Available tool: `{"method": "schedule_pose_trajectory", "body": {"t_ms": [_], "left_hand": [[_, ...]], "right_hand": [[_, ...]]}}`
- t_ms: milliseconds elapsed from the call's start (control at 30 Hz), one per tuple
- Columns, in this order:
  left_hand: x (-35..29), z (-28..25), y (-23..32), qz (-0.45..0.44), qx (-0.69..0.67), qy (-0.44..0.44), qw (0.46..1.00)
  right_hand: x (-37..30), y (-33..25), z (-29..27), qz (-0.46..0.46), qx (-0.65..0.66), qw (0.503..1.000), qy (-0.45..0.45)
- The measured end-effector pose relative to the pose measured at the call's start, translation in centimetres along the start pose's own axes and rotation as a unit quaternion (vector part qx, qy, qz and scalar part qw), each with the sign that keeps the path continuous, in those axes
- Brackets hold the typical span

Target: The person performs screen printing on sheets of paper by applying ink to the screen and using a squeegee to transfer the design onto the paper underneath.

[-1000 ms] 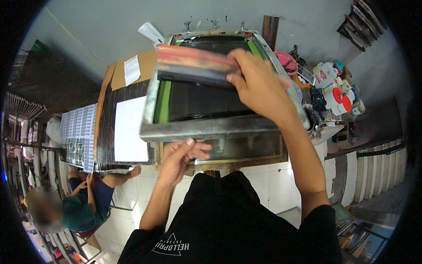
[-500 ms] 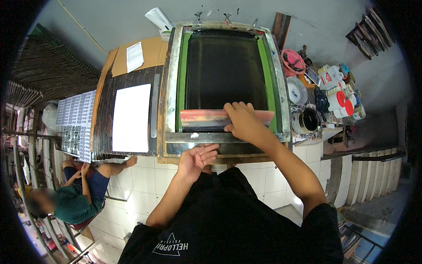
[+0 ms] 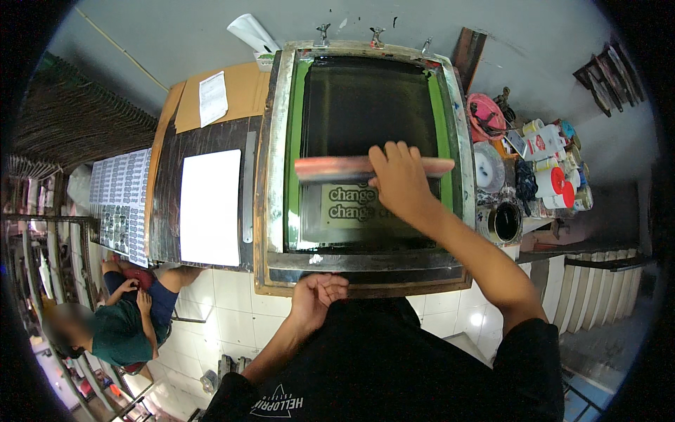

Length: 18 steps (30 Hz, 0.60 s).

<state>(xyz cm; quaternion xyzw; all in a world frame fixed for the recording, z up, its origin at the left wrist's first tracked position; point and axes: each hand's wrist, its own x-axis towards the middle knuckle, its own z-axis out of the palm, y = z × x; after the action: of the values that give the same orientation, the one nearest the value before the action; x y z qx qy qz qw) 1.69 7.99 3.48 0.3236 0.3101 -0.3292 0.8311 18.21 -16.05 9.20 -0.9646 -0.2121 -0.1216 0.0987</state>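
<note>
My right hand [image 3: 402,174] is closed around the squeegee [image 3: 330,167], a long bar with a reddish upper part and a dark lower edge. It lies crosswise on the mesh of a screen printing frame [image 3: 278,155]. Black ink [image 3: 365,105] covers the mesh beyond the squeegee, with green strips along both sides. Between the squeegee and the near rim, outlined lettering [image 3: 351,211] shows on a paler patch, partly hidden by my right forearm. At the near edge of the frame, my left hand [image 3: 318,294] has its fingers curled in and nothing visible in them.
Left of the frame lie a white paper stack [image 3: 211,204] and a metal ruler [image 3: 249,186]. An ink can [image 3: 504,221], a pink basin [image 3: 485,116] and several bottles and tubs crowd the right side. A seated person [image 3: 126,327] is at the lower left beside printed sheets [image 3: 119,204].
My right hand has pushed the squeegee away from the near rim, uncovering lettering on the mesh behind it. My left hand's fingers, earlier stretched out, have curled in.
</note>
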Motion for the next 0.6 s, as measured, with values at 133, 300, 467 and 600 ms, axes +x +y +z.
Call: {"method": "schedule_pose_trajectory", "body": {"t_ms": [133, 300, 467, 600], "left_hand": [[0.2, -1.2, -0.3, 0.0, 0.01, -0.025, 1.0], [-0.1, -1.2, -0.8, 0.021, 0.025, -0.005, 0.999], [-0.1, -1.9, -1.5, 0.06, 0.032, -0.033, 0.997], [-0.4, 0.4, -0.4, 0.044, 0.001, 0.018, 0.999]], "right_hand": [[4.9, 3.8, 1.1, 0.007, -0.028, 1.0, 0.013], [10.7, 8.6, 2.9, 0.002, -0.059, 0.997, 0.043], [16.6, 12.8, 3.7, 0.032, -0.088, 0.996, 0.015], [19.1, 14.5, 4.0, 0.035, -0.061, 0.997, -0.018]]}}
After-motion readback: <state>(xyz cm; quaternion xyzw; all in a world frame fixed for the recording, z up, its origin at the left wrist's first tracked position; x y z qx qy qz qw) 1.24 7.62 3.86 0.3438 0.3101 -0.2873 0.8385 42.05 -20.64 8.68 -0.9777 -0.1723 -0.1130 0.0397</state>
